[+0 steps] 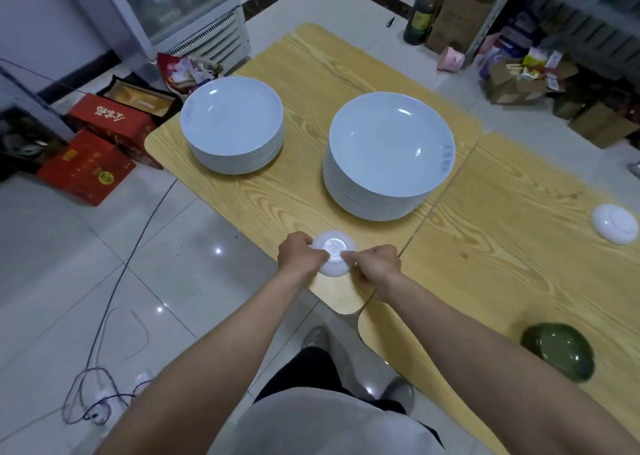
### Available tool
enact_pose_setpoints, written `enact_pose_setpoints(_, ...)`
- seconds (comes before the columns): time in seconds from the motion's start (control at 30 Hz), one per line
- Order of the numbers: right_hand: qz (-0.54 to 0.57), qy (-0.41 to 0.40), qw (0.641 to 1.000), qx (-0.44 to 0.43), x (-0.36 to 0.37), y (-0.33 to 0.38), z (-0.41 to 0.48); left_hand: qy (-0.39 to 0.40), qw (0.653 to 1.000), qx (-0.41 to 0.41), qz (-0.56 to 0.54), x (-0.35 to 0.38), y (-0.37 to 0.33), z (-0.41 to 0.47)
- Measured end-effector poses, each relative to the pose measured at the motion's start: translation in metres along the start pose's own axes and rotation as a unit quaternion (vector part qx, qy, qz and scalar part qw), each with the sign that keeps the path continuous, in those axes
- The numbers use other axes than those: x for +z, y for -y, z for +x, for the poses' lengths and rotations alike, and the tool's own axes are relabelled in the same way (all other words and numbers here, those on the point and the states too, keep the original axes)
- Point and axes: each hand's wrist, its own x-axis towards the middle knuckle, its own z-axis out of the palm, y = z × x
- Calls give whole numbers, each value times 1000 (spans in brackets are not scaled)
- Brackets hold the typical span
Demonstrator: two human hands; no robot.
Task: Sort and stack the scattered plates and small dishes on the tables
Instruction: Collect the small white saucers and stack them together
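A small white dish [334,246] lies upside down near the front edge of the left wooden table [277,195]. My left hand [300,252] grips its left rim and my right hand [375,264] pinches its right side with curled fingers. Behind it stand two stacks of white plates: a tall stack [388,153] in the middle and a lower stack [232,122] at the left. On the right table [502,240] another small white dish [615,223] lies upside down at the far right, and a dark green bowl [557,350] lies overturned near the front.
Red boxes [90,163] and a bag sit on the tiled floor left of the tables, with a cable running across the tiles. A glass-door fridge [180,11] stands at the back left. Cardboard boxes, a large bottle [420,14] and shelving crowd the back right.
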Motion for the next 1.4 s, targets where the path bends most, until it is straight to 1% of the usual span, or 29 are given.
enact_pose_setpoints(0.07, 18, 9, 1000, 7, 2, 0, 3, 7, 1000, -11, -9, -1, -4, 0)
enact_pose_setpoints(0.17, 52, 27, 998, 22, 4, 2, 3, 25, 997, -39, -54, -1, -7, -1)
enact_pose_setpoints(0.27, 89, 53, 994, 32, 5, 1, 1, 39, 994, -45, -88, -3, -6, -3)
enact_pose_setpoints(0.37, 128, 91, 987, 13, -1, -2, -2, 55, 986, -52, -147, -5, -6, -6)
enact_pose_setpoints(0.43, 145, 97, 985, -8, -8, -4, -4, 54, 979, -49, -192, -5, -8, -8)
enact_pose_setpoints(0.47, 137, 92, 986, -23, -12, -5, -4, 50, 974, -41, -218, -4, -8, -9)
enact_pose_setpoints(0.53, 88, 66, 992, -62, -20, -7, -4, 38, 963, -21, -267, -2, -9, -13)
enact_pose_setpoints(0.6, 44, 49, 992, -112, -27, -11, -6, 19, 956, 1, -294, 3, -8, -18)
enact_pose_setpoints(0.67, 1, 37, 984, -174, -33, -18, -7, 10, 952, 24, -304, 8, -5, -23)
enact_pose_setpoints(0.77, -88, -10, 963, -256, -39, -33, -7, 28, 945, 36, -324, 15, 1, -32)
enact_pose_setpoints(0.87, -172, -42, 936, -305, -43, -49, -6, 42, 952, 38, -299, 22, 11, -38)
enact_pose_setpoints(0.97, -229, -33, 916, -329, -42, -57, -8, 33, 970, 43, -238, 27, 22, -40)
enact_pose_setpoints(1.13, -282, -21, 897, -339, -43, -63, -11, 19, 980, 63, -189, 32, 29, -41)
enact_pose_setpoints(1.3, -329, -16, 871, -363, -47, -62, -10, 2, 987, 76, -142, 33, 29, -42)
enact_pose_setpoints(1.4, -367, 7, 856, -365, -53, -59, -12, -12, 990, 109, -84, 31, 23, -45)
